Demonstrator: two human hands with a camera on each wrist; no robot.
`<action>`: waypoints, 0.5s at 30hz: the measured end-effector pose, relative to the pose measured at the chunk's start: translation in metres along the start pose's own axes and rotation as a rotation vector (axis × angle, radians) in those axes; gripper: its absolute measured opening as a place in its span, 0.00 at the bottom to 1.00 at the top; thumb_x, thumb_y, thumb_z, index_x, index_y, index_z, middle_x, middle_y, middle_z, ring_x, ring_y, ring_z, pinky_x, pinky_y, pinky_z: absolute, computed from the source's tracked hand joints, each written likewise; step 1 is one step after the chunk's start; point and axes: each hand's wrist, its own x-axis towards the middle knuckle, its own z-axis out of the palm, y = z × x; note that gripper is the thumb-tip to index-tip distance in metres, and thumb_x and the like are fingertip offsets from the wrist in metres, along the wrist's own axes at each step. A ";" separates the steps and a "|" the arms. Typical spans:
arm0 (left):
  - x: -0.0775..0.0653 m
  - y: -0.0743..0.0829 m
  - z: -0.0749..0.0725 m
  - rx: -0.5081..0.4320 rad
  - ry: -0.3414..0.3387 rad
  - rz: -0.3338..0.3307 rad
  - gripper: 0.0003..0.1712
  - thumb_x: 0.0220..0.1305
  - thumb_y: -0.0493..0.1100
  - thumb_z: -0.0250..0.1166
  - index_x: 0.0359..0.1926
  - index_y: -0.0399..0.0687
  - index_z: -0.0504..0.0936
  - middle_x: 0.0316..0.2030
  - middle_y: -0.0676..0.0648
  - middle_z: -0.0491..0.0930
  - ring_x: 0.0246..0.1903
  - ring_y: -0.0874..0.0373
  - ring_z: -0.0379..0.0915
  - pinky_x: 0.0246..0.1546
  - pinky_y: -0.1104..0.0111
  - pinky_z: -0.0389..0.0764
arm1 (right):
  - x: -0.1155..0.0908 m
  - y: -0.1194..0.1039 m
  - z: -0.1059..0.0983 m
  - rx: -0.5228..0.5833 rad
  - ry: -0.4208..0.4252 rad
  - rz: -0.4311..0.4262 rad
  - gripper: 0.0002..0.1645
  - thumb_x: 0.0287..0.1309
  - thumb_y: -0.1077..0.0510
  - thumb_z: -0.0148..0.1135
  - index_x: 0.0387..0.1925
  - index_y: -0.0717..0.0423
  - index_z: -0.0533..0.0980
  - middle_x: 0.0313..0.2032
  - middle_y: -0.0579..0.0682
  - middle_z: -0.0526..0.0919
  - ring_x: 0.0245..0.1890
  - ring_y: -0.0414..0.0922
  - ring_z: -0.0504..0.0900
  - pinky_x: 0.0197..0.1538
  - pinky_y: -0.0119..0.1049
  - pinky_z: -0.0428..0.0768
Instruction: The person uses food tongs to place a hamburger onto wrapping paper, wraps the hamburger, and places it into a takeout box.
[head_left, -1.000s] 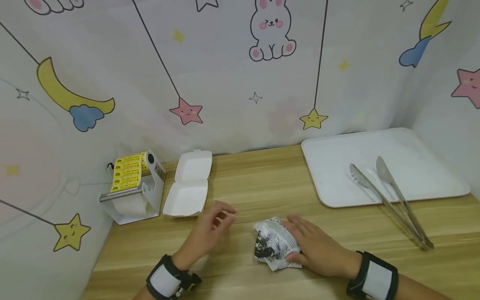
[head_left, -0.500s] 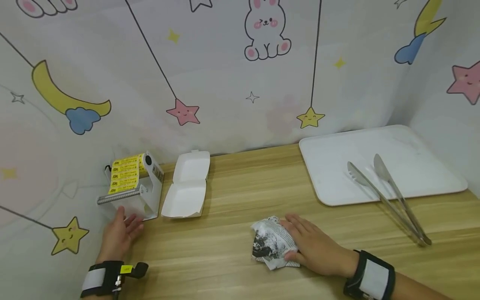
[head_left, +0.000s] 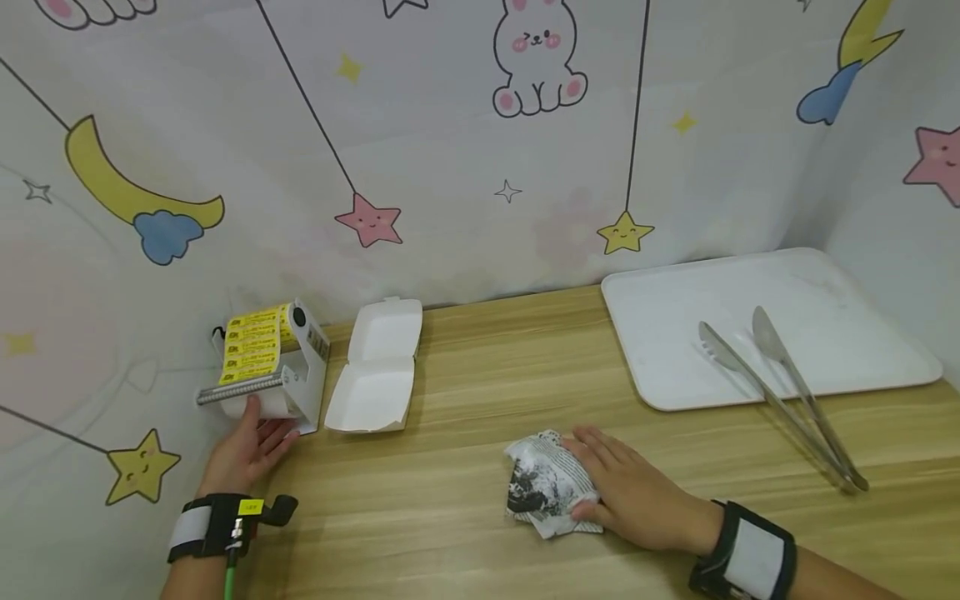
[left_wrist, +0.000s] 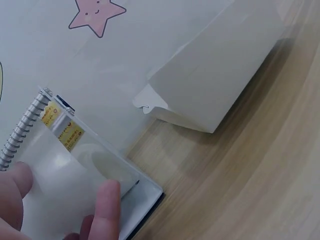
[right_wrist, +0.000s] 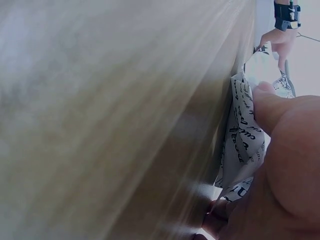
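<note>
At the label dispenser [head_left: 262,367], my left hand [head_left: 243,454] is palm up, with its thumb against the white backing strip [left_wrist: 57,175] hanging below the toothed bar. Its fingers are loosely spread in front of the strip. Yellow printed labels [head_left: 252,342] lie over the top of the dispenser. My right hand [head_left: 637,496] holds the right side of a small bundle [head_left: 551,483] wrapped in black-and-white printed paper, thumb on the near edge and fingers along the far one. The bundle lies on the table [head_left: 480,375]; its contents are hidden by the wrapper.
An open white takeaway box [head_left: 375,367] stands beside the dispenser, its lid up against the wall. At the right, metal tongs [head_left: 795,408] lie with their tips over a white tray [head_left: 847,333]. A patterned wall sheet [head_left: 450,150] borders the table's back and sides.
My left hand has moved left from beside the bundle to the label dispenser, then up a little against the backing strip. My right hand has stayed on the bundle.
</note>
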 end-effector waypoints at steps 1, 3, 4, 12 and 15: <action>0.000 0.000 -0.001 -0.008 -0.010 0.010 0.44 0.52 0.64 0.60 0.68 0.71 0.51 0.51 0.52 0.67 0.49 0.60 0.73 0.51 0.65 0.76 | 0.000 0.000 0.000 0.003 -0.002 0.001 0.49 0.59 0.31 0.46 0.69 0.60 0.54 0.67 0.64 0.57 0.68 0.58 0.55 0.64 0.55 0.58; 0.001 -0.001 -0.001 -0.017 -0.016 0.031 0.42 0.54 0.62 0.60 0.68 0.71 0.53 0.47 0.53 0.70 0.44 0.61 0.75 0.48 0.66 0.77 | 0.000 -0.001 -0.001 0.005 -0.003 0.001 0.48 0.59 0.31 0.46 0.69 0.60 0.54 0.67 0.64 0.57 0.68 0.58 0.55 0.64 0.55 0.58; 0.001 -0.001 -0.001 -0.020 -0.016 0.044 0.41 0.55 0.61 0.60 0.68 0.70 0.53 0.46 0.54 0.71 0.42 0.61 0.76 0.47 0.66 0.78 | 0.000 -0.001 -0.001 0.006 -0.003 0.001 0.48 0.59 0.31 0.46 0.69 0.60 0.54 0.67 0.63 0.57 0.68 0.58 0.55 0.64 0.55 0.58; 0.000 -0.002 -0.001 0.057 0.053 0.097 0.44 0.54 0.60 0.61 0.70 0.67 0.52 0.43 0.56 0.72 0.39 0.62 0.77 0.44 0.68 0.79 | -0.001 0.001 -0.001 0.001 0.001 -0.007 0.48 0.59 0.32 0.47 0.69 0.59 0.53 0.67 0.63 0.58 0.67 0.58 0.55 0.64 0.55 0.59; 0.000 -0.003 -0.003 0.080 0.086 0.089 0.44 0.54 0.61 0.61 0.69 0.67 0.53 0.45 0.55 0.70 0.39 0.63 0.76 0.45 0.68 0.79 | 0.000 0.001 0.000 0.004 0.006 -0.013 0.48 0.59 0.32 0.47 0.69 0.59 0.54 0.67 0.62 0.58 0.67 0.58 0.55 0.64 0.55 0.59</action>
